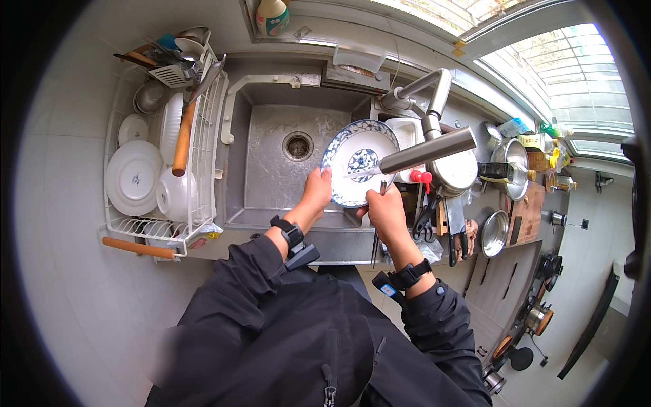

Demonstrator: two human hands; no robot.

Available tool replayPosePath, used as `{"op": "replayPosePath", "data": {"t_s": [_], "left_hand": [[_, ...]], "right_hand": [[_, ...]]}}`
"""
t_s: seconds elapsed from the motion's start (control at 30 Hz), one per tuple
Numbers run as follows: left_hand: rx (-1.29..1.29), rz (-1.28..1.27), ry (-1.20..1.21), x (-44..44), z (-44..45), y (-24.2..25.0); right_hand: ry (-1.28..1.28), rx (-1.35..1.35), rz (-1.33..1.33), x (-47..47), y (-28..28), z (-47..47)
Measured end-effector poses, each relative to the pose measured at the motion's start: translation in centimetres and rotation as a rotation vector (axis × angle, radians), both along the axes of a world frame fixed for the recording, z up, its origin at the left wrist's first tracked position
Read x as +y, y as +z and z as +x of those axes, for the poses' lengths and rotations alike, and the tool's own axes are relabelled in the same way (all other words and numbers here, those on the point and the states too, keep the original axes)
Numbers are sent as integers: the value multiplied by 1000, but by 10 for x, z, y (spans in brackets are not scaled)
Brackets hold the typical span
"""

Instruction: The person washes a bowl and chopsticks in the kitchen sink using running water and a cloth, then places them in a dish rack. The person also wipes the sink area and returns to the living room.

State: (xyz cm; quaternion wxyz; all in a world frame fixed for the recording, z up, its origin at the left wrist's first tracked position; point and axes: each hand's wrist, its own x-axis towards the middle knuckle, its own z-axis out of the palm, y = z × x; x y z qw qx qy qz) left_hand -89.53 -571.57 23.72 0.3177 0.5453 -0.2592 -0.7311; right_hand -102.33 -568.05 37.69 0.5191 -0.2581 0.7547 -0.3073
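A white plate with a blue floral pattern (pixel 342 180) is held under the metal faucet spout (pixel 432 148), and water runs onto its middle. My left hand (pixel 318 191) grips its lower left rim. At its lower right rim, my right hand (pixel 385 209) grips it too and also holds what look like thin dark chopsticks, pointing down toward the counter's edge. The plate is over the right part of the stainless steel sink (pixel 269 178), whose wet floor has a round drain (pixel 297 146).
Left of the sink stands a white wire dish rack (pixel 219 109) with plates, bowls and utensils. On the right are a pot (pixel 452 170), black scissors (pixel 426 221), a cleaver (pixel 454 216), bottles, a steel bowl (pixel 495 233) and a wooden cutting board (pixel 529 213).
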Motion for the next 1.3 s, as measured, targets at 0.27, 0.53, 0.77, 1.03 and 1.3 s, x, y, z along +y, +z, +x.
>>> {"op": "replayPosePath", "data": {"t_s": [0.27,0.53,0.77,1.03,1.3], "left_hand": [[-121,-52,-43,-6,11,-7],[185,144,5,7,14,9],[-121,64,-194,-18,27,-19],[43,28,-48,8,22,-17],[302,254,35,35,-1,51]], "right_hand": [[29,-59,30,1,3,2],[-1,-145,134,-6,9,-11],[185,-184,272,-10,12,-24],[72,-51,129,-12,0,-34],[-68,-67,-110,6,-24,6]]}}
